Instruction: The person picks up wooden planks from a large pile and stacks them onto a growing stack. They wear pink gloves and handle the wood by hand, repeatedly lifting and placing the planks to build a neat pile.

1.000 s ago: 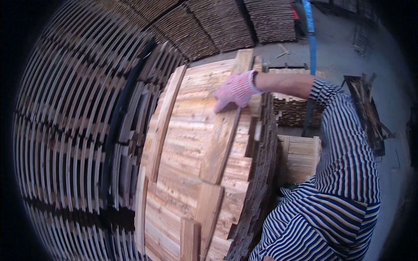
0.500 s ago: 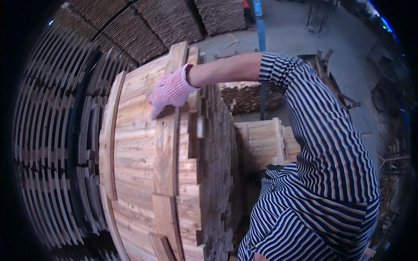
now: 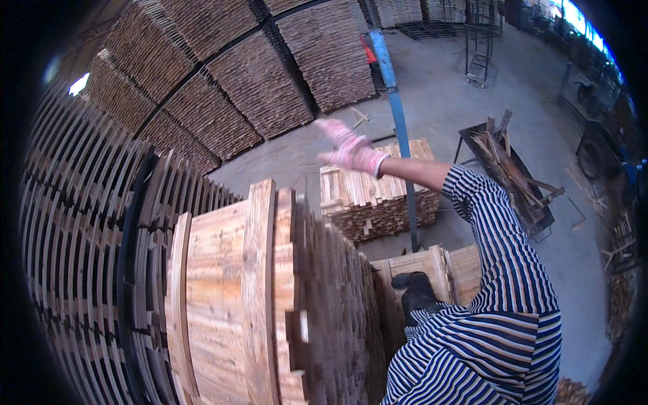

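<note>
My right hand, in a pink-and-white knitted glove, is raised in the air with fingers and thumb apart and nothing in it. It is slightly blurred. Beneath and beyond it is a low stack of short boards. The hand is off the tall stack of light boards at my left. Across the top of that stack lie two wooden strips, one along its left side and a wider one nearer its right edge. My left hand is out of view.
A dark shoe rests on a lower board stack. A blue post rises beyond. Slatted wood racks line the left; tall lumber stacks stand behind. At right are a metal trough of scraps and a wheeled frame.
My right hand has lifted off the tall stack's top and swung right into the air. The view has tilted up, showing more floor and lumber behind.
</note>
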`<state>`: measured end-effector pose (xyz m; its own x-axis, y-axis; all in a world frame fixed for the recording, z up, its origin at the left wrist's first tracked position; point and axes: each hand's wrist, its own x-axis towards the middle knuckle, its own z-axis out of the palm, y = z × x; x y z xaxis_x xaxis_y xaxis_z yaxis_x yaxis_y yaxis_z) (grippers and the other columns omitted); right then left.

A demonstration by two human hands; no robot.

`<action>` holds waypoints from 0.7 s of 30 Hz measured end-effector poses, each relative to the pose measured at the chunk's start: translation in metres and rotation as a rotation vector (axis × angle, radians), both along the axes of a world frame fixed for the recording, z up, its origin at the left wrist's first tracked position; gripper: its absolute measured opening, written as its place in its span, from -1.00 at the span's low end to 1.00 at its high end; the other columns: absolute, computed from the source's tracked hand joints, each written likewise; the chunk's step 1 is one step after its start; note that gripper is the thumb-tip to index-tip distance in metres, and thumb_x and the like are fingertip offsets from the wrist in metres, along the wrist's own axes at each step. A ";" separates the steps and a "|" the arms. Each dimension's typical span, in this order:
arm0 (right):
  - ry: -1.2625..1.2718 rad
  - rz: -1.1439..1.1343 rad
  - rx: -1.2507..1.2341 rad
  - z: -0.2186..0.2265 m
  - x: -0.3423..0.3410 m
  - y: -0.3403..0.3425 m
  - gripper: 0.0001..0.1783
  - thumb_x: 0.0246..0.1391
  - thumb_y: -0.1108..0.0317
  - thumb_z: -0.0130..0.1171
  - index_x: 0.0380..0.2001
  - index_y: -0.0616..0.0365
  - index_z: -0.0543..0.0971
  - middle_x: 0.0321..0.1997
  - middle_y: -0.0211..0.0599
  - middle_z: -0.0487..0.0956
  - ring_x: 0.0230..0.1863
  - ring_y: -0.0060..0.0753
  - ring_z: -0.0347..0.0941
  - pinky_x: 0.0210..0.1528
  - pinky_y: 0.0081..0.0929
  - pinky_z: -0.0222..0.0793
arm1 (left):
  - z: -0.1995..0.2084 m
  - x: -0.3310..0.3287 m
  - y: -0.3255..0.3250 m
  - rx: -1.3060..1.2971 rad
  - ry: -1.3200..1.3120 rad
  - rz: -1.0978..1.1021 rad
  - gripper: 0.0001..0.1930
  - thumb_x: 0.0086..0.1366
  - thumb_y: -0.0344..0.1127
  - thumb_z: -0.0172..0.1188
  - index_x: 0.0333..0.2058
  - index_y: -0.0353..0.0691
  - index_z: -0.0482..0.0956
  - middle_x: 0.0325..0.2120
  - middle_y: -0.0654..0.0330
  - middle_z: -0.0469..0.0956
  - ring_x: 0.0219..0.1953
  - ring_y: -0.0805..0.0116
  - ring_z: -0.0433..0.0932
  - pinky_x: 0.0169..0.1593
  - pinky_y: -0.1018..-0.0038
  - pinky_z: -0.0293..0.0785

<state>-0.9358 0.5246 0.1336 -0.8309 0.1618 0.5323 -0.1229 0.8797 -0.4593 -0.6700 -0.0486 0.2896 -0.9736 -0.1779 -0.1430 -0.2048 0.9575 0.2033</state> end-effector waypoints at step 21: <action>-0.215 -1.108 -0.307 -0.130 -0.220 0.485 0.50 -0.42 -0.46 0.50 0.39 0.31 0.03 0.33 0.29 0.34 0.33 0.17 0.35 0.33 -0.10 0.29 | -0.041 -0.200 0.020 0.052 -0.021 0.262 0.23 -0.42 0.21 0.58 0.23 -0.40 0.33 -0.03 0.09 0.51 -0.01 0.20 0.51 0.08 0.38 0.46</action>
<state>-1.1559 1.0091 0.0035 -0.2226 0.9518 0.2108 0.7483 0.3054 -0.5889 -0.8695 -0.0287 0.2485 -0.8919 -0.4155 -0.1785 -0.4492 0.8596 0.2436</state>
